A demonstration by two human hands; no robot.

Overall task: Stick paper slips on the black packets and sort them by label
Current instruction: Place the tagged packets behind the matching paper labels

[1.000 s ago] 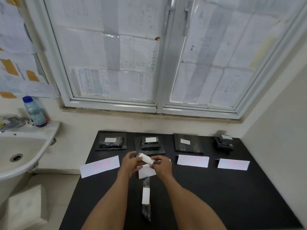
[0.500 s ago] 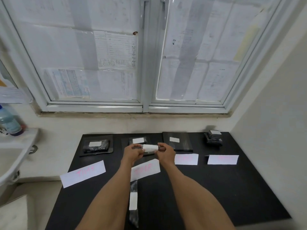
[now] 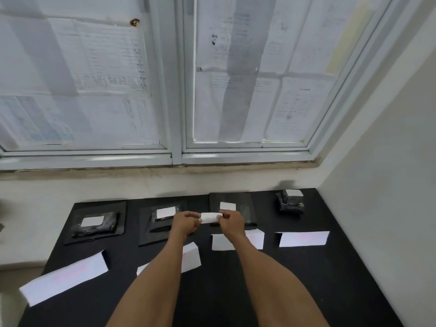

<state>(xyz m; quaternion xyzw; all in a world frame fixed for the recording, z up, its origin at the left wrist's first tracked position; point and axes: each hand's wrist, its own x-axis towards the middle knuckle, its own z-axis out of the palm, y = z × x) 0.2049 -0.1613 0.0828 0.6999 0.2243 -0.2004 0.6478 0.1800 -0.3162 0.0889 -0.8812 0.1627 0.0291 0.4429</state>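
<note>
Pinching a white paper slip (image 3: pixel 208 217) by its two ends: left hand (image 3: pixel 185 223) and right hand (image 3: pixel 232 223), fingers curled, held above a matte black table (image 3: pixel 330 279). Beyond the fingertips, a row of four piles of black packets (image 3: pixel 94 224), each topped with a white slip, the middle two just behind the knuckles. Nearer than the fingers, four white label cards (image 3: pixel 304 238) with faint pink writing. Above, a papered window (image 3: pixel 177 90); right of the fingers, a plain pale wall (image 3: pixel 389 161).

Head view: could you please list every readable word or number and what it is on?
None can be read.
Pink writing on the label cards: too blurred.
Print on the window papers: too small and blurred.
Slips on the black packets: no writing visible.
</note>
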